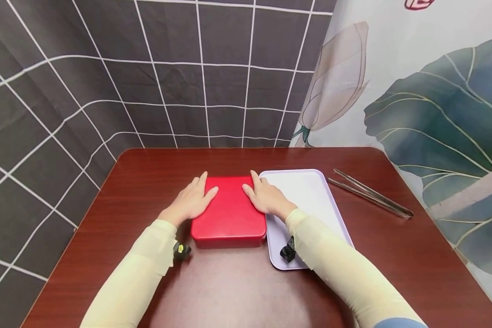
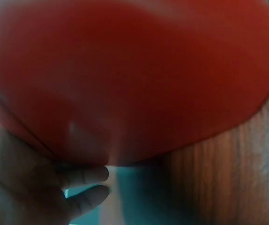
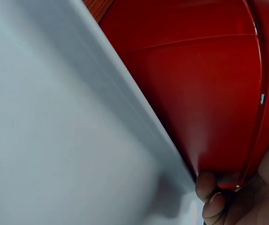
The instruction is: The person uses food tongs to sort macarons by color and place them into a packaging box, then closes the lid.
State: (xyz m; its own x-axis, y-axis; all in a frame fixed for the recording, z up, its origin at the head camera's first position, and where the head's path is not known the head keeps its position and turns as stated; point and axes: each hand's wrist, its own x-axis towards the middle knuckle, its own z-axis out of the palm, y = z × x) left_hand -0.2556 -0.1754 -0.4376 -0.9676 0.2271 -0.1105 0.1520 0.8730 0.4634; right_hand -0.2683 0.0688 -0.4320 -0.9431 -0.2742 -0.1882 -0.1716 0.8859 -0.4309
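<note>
A red box (image 1: 228,209) with rounded corners lies flat on the table between both hands. A seam below its top edge shows in the right wrist view, where the box's side (image 3: 195,93) fills the upper right. My left hand (image 1: 192,200) grips its left side, thumb over the top face and fingers along the far part of the side. On the opposite side my right hand (image 1: 268,197) holds it the same way, its fingertips (image 3: 205,186) bent against the box's lower side. In the left wrist view, two fingers (image 2: 85,199) reach past the box.
A pale lilac tray (image 1: 307,187) lies right beside the box, under my right forearm. Metal tongs (image 1: 371,193) rest farther right on the brown wooden table (image 1: 147,173). A dark grid-patterned curtain (image 1: 225,86) and a floral one (image 1: 393,68) hang behind.
</note>
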